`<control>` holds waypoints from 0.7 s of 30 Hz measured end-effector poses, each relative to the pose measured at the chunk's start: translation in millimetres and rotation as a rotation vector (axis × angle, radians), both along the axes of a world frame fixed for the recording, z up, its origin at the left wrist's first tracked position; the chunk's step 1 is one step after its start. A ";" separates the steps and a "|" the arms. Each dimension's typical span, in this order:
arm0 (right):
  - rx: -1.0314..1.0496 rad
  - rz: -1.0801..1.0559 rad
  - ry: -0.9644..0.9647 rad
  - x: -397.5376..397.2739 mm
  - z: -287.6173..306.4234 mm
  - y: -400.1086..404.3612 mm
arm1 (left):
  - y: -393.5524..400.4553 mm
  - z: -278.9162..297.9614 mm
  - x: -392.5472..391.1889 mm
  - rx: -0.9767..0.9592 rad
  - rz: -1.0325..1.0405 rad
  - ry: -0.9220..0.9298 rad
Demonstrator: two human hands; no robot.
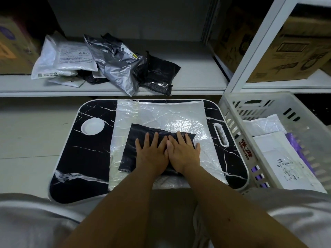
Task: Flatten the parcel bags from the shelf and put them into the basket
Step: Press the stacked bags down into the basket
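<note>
A black parcel bag (131, 149) lies on top of a crinkled white parcel bag (161, 113), both spread on a black marble-pattern lap tray (86, 154). My left hand (151, 154) and my right hand (183, 154) lie side by side, palms down with straight fingers, pressing on the black bag. On the shelf (197, 76) behind the tray sits a pile of crumpled bags: white (62, 59), silver-grey (114, 67) and black (159, 74). The white basket (231, 115) stands to the right of the tray and holds flat white bags (279, 156).
Cardboard boxes stand on the shelf at far left (14, 47) and on the white rack at right (293, 49). A white round recess (92, 126) and a handle slot (221, 135) mark the tray. The pale floor shows to the left of the tray.
</note>
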State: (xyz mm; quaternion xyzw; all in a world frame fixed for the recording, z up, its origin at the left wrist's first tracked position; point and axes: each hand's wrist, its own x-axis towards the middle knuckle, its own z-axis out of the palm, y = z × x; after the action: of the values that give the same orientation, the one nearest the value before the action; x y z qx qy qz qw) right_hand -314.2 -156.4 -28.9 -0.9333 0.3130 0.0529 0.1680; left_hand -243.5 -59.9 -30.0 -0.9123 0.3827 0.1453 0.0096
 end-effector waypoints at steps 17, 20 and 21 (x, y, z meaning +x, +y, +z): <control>-0.247 -0.047 -0.129 -8.4 8.3 32.2 | 22.1 6.6 -12.4 -0.114 0.107 -0.125; -0.225 -0.004 -0.083 -16.3 6.3 43.7 | 29.3 4.6 -19.2 -0.112 -0.008 -0.144; -0.212 -0.011 -0.058 -20.3 3.4 45.6 | 32.3 2.8 -21.1 -0.096 -0.022 -0.130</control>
State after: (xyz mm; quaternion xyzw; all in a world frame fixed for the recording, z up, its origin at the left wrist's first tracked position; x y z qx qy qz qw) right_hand -334.5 -110.8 -25.4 -0.9452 0.3170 -0.0087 0.0775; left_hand -264.6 -27.6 -27.1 -0.9149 0.3980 0.0671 -0.0078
